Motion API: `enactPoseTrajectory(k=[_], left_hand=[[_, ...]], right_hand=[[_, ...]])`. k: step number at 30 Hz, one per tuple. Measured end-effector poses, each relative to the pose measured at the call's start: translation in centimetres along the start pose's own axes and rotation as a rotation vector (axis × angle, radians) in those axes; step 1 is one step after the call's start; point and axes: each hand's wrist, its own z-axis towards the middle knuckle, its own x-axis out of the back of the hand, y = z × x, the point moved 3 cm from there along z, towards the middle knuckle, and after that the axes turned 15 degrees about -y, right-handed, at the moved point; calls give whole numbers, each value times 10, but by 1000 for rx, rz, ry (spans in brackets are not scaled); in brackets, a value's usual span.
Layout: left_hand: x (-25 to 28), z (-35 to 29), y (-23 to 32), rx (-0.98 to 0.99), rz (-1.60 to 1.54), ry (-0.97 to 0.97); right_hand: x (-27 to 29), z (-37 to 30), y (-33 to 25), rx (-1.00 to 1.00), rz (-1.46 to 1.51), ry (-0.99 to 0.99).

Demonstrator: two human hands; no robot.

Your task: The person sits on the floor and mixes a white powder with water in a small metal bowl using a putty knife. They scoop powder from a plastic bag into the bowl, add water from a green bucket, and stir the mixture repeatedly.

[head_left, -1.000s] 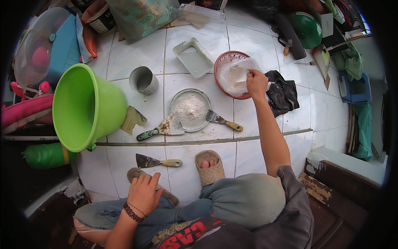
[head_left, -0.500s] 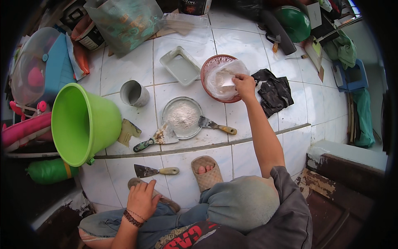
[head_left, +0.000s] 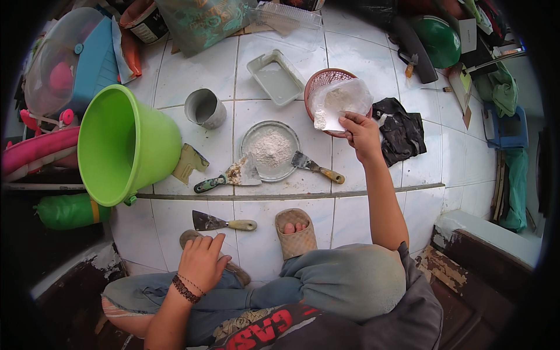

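Observation:
My right hand (head_left: 363,135) pinches a small white card (head_left: 333,121) with white powder heaped on its left end. The card is over the near rim of a reddish-brown plastic basket (head_left: 315,80), which holds a clear plastic bag (head_left: 357,93) of powder. Left of it, a round shallow dish (head_left: 295,139) bears a mound of white powder (head_left: 269,148). Two putty knives lean on the dish: a crusted wide one (head_left: 245,171) and a narrower one (head_left: 318,167). My left hand (head_left: 201,261) is held above my left foot, empty, fingers loosely apart, near a third putty knife (head_left: 224,223).
A green bucket (head_left: 163,137), a grey cup (head_left: 214,116) and a rectangular plastic tub (head_left: 256,73) stand around the dish. A crumpled black bag (head_left: 402,131) lies right of the basket. A raised tile edge (head_left: 262,196) crosses the floor. Clutter lines the far side.
My right hand has drawn the white card out of the bag toward me and left, and powder now shows on its end. The view has shifted slightly; my left hand stays put.

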Motion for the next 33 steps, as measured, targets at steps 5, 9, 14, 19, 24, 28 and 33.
enactPoseTrajectory(k=[5, 9, 14, 19, 24, 28, 33], left_hand=[[2, -4, 1, -3, -34, 15], [0, -5, 0, 9, -45, 5], [-1, -7, -2, 15, -44, 1], [-2, -9, -2, 4, -32, 4], [-2, -9, 0, -13, -16, 16], [-1, -10, -3, 6, -43, 12], [-3, -9, -2, -10, -13, 15]], right_hand=[[-58, 0, 27, 31, -448, -65], [-100, 2, 46, 315, -866, -116], [-102, 7, 50, 476, -936, -56], [-99, 8, 60, 452, -1014, -96], [-123, 7, 77, 436, -1117, -191], [-132, 7, 71, 470, -1097, -161], [-118, 16, 72, 491, -1119, -124]])
